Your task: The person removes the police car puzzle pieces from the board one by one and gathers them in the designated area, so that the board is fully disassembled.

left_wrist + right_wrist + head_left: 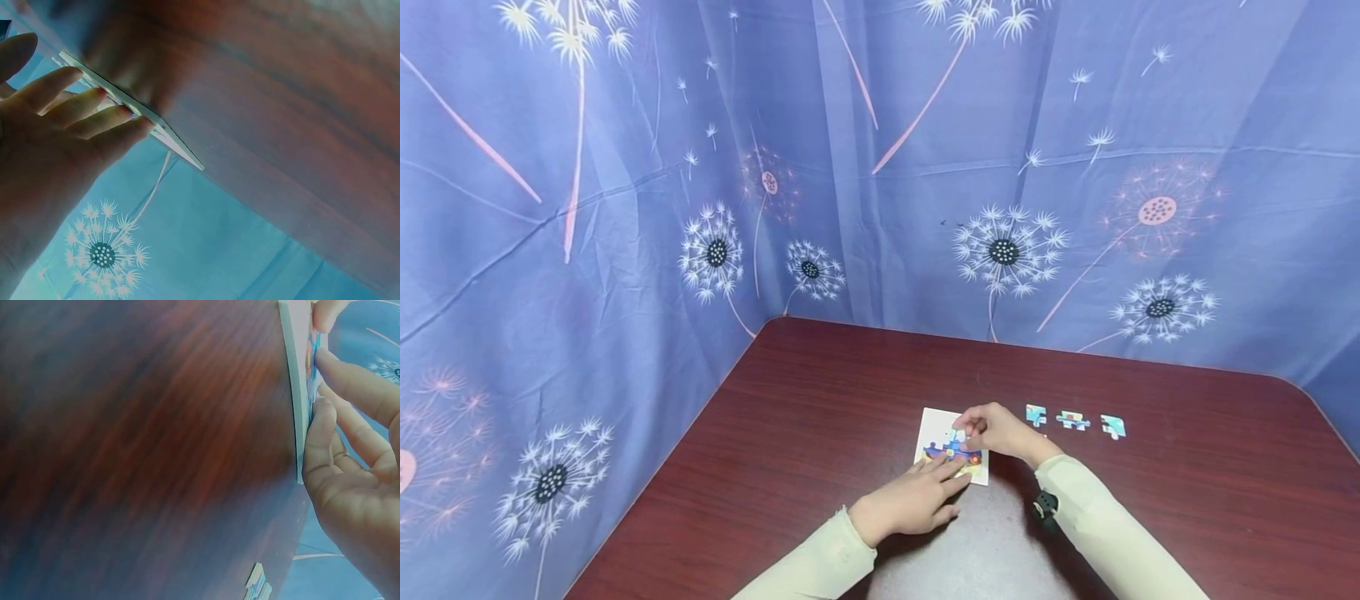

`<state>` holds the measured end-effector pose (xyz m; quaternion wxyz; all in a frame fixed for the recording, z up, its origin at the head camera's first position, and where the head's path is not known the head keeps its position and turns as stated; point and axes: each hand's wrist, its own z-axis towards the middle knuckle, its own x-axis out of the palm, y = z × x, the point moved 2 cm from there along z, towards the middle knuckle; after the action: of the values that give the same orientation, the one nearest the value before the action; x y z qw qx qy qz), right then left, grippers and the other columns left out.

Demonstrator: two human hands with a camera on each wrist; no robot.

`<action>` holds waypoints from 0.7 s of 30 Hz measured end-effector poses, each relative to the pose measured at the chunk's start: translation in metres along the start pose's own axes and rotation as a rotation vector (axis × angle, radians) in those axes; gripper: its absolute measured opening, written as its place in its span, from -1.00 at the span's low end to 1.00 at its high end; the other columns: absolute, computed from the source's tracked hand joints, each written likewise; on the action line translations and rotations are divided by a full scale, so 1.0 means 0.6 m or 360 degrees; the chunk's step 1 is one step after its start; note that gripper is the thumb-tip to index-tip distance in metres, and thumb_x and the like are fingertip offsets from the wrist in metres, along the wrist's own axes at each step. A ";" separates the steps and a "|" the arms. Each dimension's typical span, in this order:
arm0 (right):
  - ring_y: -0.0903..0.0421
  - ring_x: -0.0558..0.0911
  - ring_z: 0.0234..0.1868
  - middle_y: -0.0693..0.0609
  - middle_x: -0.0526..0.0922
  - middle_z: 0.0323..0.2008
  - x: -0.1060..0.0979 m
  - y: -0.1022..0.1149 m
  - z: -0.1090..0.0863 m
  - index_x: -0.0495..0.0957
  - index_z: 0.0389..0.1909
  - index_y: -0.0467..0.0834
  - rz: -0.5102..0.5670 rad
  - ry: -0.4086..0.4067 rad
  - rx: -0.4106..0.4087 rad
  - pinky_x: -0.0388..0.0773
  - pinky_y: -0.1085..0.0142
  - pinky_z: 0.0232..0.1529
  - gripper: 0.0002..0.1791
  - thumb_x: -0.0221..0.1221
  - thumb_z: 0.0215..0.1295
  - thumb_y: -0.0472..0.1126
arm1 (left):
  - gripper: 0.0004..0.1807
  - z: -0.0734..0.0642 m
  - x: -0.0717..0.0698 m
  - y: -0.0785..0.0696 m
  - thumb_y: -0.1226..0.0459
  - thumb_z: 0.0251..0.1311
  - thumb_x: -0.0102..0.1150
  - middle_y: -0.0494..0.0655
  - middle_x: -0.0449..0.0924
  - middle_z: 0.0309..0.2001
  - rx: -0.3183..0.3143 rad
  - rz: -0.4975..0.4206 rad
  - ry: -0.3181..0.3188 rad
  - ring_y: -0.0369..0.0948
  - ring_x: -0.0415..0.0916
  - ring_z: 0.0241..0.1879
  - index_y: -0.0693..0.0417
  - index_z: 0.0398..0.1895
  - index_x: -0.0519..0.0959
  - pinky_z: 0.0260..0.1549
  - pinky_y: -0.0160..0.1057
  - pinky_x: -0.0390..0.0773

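A white puzzle board [929,423] lies on the table, partly filled with pieces showing a blue and red picture over yellow. My left hand [912,502] rests its fairly straight fingers on the board's lower part; in the left wrist view those fingers [119,134] lie across the board's near edge. From the right, my right hand [996,432] reaches over the upper part, its thumb and fingertips pinching a light blue puzzle piece [957,435]. In the right wrist view the right hand [356,456] has bent fingers right at the board face [302,394], partly hiding the piece.
Right of the board lie three loose puzzle pieces: a left one [1036,414], a middle one with red [1072,420] and a right one [1113,427]. The dark red wooden table [820,392] meets a blue dandelion-print curtain [895,250] behind and at left.
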<state>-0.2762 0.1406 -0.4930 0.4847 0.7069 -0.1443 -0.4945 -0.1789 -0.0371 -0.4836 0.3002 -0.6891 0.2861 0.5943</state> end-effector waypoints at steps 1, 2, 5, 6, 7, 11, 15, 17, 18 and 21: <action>0.16 0.46 -0.46 -0.02 0.55 -0.46 0.000 0.000 0.000 0.61 -0.12 -0.36 0.0000 0.0003 -0.0004 0.47 0.40 -0.47 -0.70 0.30 0.07 -0.45 | -0.44 -0.001 0.000 0.001 0.05 0.42 -0.06 -0.04 0.10 0.47 0.0007 0.0007 -0.0004 -0.03 0.04 0.44 -0.01 0.43 0.27 0.32 -0.05 0.23; 0.16 0.45 -0.47 -0.03 0.55 -0.47 0.000 0.000 0.000 0.61 -0.12 -0.37 0.0005 0.0006 -0.0009 0.46 0.40 -0.48 -0.70 0.30 0.06 -0.45 | -0.44 -0.001 -0.002 0.001 0.05 0.42 -0.05 -0.04 0.10 0.47 0.0011 0.0008 -0.0004 -0.03 0.04 0.44 0.00 0.43 0.27 0.32 -0.05 0.23; 0.16 0.44 -0.48 -0.05 0.54 -0.47 0.000 0.000 0.001 0.61 -0.13 -0.36 0.0005 0.0008 -0.0017 0.45 0.41 -0.49 -0.70 0.30 0.05 -0.46 | -0.44 -0.001 -0.004 0.002 0.05 0.42 -0.05 -0.04 0.11 0.47 0.0020 0.0021 -0.0003 -0.03 0.05 0.44 0.00 0.42 0.28 0.32 -0.05 0.24; 0.16 0.45 -0.48 -0.06 0.54 -0.47 0.000 0.000 0.001 0.61 -0.14 -0.35 0.0002 0.0006 -0.0016 0.45 0.41 -0.49 -0.71 0.30 0.05 -0.46 | -0.44 -0.001 -0.004 0.002 0.05 0.42 -0.06 -0.04 0.11 0.47 0.0020 0.0023 0.0002 -0.03 0.06 0.44 0.00 0.42 0.28 0.32 -0.06 0.24; 0.17 0.45 -0.47 -0.06 0.54 -0.46 -0.001 0.000 0.001 0.61 -0.14 -0.34 0.0000 0.0002 -0.0017 0.45 0.41 -0.48 -0.71 0.30 0.06 -0.46 | -0.44 0.000 -0.005 0.002 0.06 0.42 -0.05 -0.04 0.11 0.47 0.0016 0.0013 0.0014 -0.03 0.05 0.44 0.00 0.42 0.28 0.32 -0.05 0.24; 0.18 0.45 -0.48 -0.06 0.53 -0.46 -0.002 0.001 0.002 0.60 -0.16 -0.32 -0.0003 -0.0005 -0.0037 0.46 0.41 -0.47 -0.73 0.31 0.06 -0.46 | -0.45 0.001 -0.007 0.003 0.07 0.42 -0.05 -0.05 0.10 0.47 0.0005 -0.0010 0.0041 -0.03 0.05 0.44 0.00 0.43 0.27 0.33 -0.05 0.23; 0.18 0.44 -0.49 -0.09 0.52 -0.47 -0.002 0.003 0.001 0.58 -0.18 -0.34 0.0027 -0.0012 -0.0072 0.44 0.42 -0.49 -0.72 0.32 0.04 -0.47 | -0.45 0.002 -0.005 0.004 0.07 0.41 -0.04 -0.06 0.12 0.47 0.0000 -0.0024 0.0041 -0.04 0.07 0.43 -0.02 0.42 0.28 0.32 -0.06 0.24; 0.16 0.43 -0.49 -0.10 0.51 -0.47 -0.001 0.003 0.001 0.57 -0.19 -0.34 0.0052 -0.0021 -0.0075 0.43 0.42 -0.49 -0.72 0.33 0.02 -0.48 | -0.45 0.002 -0.003 0.004 0.07 0.41 -0.04 -0.06 0.12 0.47 -0.0001 -0.0033 0.0042 -0.04 0.06 0.43 -0.02 0.42 0.28 0.33 -0.06 0.24; 0.16 0.43 -0.49 -0.12 0.50 -0.47 -0.001 0.003 0.001 0.56 -0.20 -0.34 0.0067 -0.0021 -0.0080 0.43 0.42 -0.49 -0.72 0.33 0.01 -0.49 | -0.45 0.002 -0.003 0.004 0.07 0.41 -0.03 -0.06 0.12 0.46 -0.0001 -0.0037 0.0041 -0.04 0.06 0.43 -0.02 0.42 0.28 0.32 -0.06 0.24; 0.15 0.44 -0.49 -0.16 0.49 -0.46 -0.001 0.005 -0.001 0.55 -0.20 -0.35 0.0099 -0.0023 -0.0078 0.43 0.42 -0.48 -0.71 0.33 0.01 -0.50 | -0.46 0.002 -0.001 0.004 0.08 0.41 -0.04 -0.05 0.12 0.46 0.0000 -0.0039 0.0034 -0.04 0.06 0.44 -0.01 0.42 0.29 0.32 -0.06 0.24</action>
<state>-0.2753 0.1397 -0.4899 0.5160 0.6864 -0.1577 -0.4876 -0.1818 -0.0376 -0.4833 0.3044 -0.6989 0.2807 0.5831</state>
